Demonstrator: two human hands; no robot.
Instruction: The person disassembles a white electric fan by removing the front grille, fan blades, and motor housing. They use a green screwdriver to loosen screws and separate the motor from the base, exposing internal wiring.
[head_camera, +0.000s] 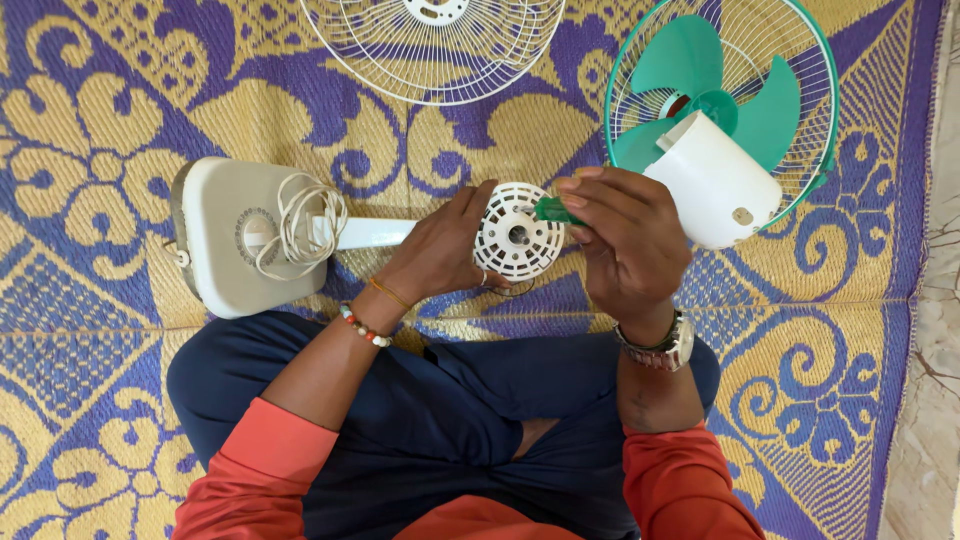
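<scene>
My left hand grips the white slotted disc; my right hand pinches a green piece against it. The fan base, fan head and loose grille crowd around.

A purple and yellow floral mat lies under a white fan base, a white round disc, green blades, and orange sleeves over navy trousers.
</scene>
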